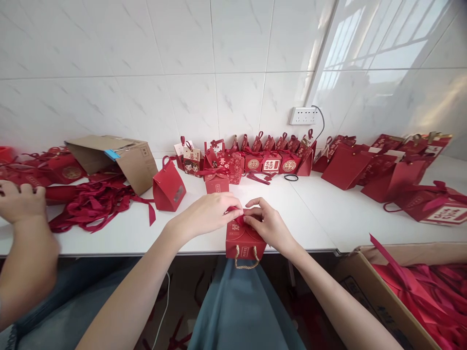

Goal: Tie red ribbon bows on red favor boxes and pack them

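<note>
A red gift box (245,245) with a looped rope handle (247,265) sits at the table's front edge, right before me. On its top, a red ribbon (239,219) is pinched between the fingers of my left hand (221,211). From the other side, my right hand (268,224) closes thumb and finger on the same ribbon. Both hands hide most of the ribbon and part of the lid. Just behind stands another red box (217,183) with a ribbon bow on top.
Red gift boxes (270,163) line the wall. A tipped cardboard box (134,165) and loose ribbons (95,201) lie left, near a co-worker's hand (22,201). At lower right stands a carton (412,250) full of ribbons.
</note>
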The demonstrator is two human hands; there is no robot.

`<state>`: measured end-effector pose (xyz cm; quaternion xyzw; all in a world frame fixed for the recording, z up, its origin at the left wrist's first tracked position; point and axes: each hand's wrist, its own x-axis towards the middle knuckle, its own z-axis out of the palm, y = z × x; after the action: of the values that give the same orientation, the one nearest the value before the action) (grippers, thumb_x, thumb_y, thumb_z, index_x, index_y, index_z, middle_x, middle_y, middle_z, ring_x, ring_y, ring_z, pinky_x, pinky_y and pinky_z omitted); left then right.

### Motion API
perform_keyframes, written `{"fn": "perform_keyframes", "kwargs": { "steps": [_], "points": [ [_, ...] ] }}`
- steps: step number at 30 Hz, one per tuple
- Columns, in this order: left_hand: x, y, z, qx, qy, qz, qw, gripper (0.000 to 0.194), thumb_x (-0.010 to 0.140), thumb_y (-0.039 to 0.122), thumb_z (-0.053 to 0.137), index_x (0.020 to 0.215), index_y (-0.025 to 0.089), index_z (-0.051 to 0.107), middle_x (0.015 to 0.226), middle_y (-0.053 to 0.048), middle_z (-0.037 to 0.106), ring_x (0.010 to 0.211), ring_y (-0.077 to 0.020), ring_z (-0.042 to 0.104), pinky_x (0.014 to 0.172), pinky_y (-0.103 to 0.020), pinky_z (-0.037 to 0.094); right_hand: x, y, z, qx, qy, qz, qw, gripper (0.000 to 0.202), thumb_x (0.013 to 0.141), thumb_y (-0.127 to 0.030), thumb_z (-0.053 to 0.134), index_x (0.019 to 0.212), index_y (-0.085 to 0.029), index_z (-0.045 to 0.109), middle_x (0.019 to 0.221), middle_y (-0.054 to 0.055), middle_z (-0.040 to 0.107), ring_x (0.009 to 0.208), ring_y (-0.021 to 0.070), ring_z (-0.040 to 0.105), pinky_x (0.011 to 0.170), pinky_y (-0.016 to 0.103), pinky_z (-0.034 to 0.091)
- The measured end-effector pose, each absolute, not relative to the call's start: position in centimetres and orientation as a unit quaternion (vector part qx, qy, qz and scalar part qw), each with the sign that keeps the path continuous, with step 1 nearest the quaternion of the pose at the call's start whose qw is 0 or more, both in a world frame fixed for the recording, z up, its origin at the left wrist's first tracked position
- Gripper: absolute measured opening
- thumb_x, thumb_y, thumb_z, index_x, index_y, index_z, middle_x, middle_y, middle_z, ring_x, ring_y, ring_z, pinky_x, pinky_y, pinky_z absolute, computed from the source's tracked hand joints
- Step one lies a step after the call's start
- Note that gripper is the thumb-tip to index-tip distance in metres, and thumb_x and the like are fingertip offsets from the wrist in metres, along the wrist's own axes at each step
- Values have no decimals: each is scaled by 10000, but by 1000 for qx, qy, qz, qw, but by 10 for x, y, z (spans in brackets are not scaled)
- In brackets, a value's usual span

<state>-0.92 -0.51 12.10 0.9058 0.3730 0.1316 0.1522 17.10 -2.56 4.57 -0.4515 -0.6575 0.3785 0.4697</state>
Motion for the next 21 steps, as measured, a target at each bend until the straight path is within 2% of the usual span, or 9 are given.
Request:
{"fn": "perform_keyframes", "kwargs": {
  "steps": [4, 8, 13, 16, 18, 21],
  "points": [
    [-2, 0, 122, 914, 359, 141, 124, 301, 902, 340, 398, 856, 209, 664, 860, -26, 596, 694, -152, 546, 614, -249, 356, 171, -24, 46, -456, -660, 389, 454, 128, 767, -257, 542, 887, -219, 520, 777, -6, 695, 746, 163, 633, 706, 286, 456],
    [6, 4, 122, 919, 328, 161, 151, 228, 878, 278, 445, 830, 205, 655, 928, -16, 575, 750, -139, 566, 661, -243, 400, 171, -23, 45, -437, -680, 382, 448, 79, 758, -247, 524, 772, -196, 583, 769, 11, 677, 760, 178, 627, 694, 284, 452],
    [11, 16, 110, 885, 332, 226, 236, 94, 841, 267, 534, 830, 207, 605, 874, 16, 623, 800, -139, 588, 731, -249, 439, 173, -24, 44, -443, -697, 349, 444, 95, 770, -252, 516, 725, -193, 575, 758, 8, 633, 719, 169, 579, 681, 287, 438],
    [10, 24, 96, 858, 343, 271, 269, 99, 816, 302, 580, 839, 206, 584, 858, 21, 634, 803, -140, 586, 754, -255, 449, 173, -25, 43, -440, -694, 350, 451, 95, 769, -254, 531, 701, -196, 563, 772, 7, 615, 730, 161, 563, 693, 288, 427],
    [9, 28, 87, 840, 353, 303, 278, 119, 807, 314, 593, 839, 200, 575, 854, 17, 632, 801, -138, 581, 749, -254, 451, 172, -25, 41, -437, -671, 377, 465, 51, 759, -253, 557, 752, -204, 545, 754, -7, 618, 700, 151, 563, 667, 280, 423],
    [7, 29, 74, 823, 370, 327, 281, 137, 823, 325, 570, 811, 189, 569, 828, 5, 629, 772, -140, 575, 724, -263, 451, 171, -24, 38, -422, -622, 413, 514, 193, 724, -262, 625, 821, -217, 465, 719, -37, 611, 660, 134, 557, 637, 260, 416]
  ]
}}
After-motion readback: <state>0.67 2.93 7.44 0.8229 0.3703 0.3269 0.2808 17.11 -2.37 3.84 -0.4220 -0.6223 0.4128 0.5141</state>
